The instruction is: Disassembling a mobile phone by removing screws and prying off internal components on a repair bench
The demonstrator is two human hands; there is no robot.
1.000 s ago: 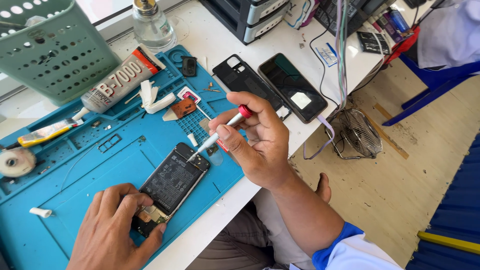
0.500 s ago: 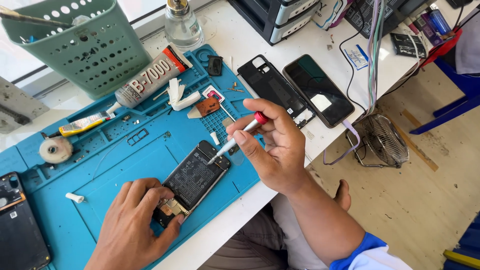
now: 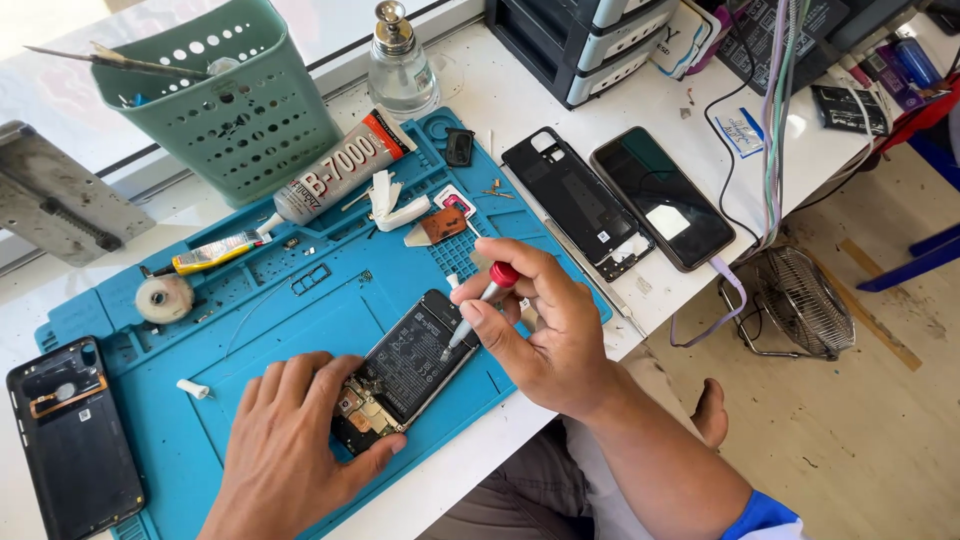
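1. While the opened phone [image 3: 408, 368] lies back-up on the blue repair mat [image 3: 300, 300], near the mat's front edge, the left hand [image 3: 290, 450] pins its lower end: the fingers spread over the exposed board, the thumb pressing the near corner.
2. Right hand [image 3: 545, 335]: thumb and first fingers pinch a slim screwdriver [image 3: 478, 310] with a red cap, its tip resting on the phone's upper right edge. Which screw it meets cannot be told from this view.
3. Handling, as a judgement: the phone is light, flat and stiff, yet fragile where the board and battery lie bare. It is best held by its side rails and corners, not by the open circuitry. The driver is thin and smooth, so a close fingertip pinch near the cap suits it.
4. Behind the phone on the mat: a glue tube [image 3: 335, 168], a small yellow tube [image 3: 212, 253], a tape roll [image 3: 163, 297] and scraps of white tape [image 3: 392, 203].
5. On the white surface [image 3: 520, 90]: a green perforated basket [image 3: 225, 110], a clear pump bottle [image 3: 398, 62], a black back cover [image 3: 572, 195] just beside a second phone [image 3: 662, 195], and another back cover [image 3: 75, 435] at the far left.
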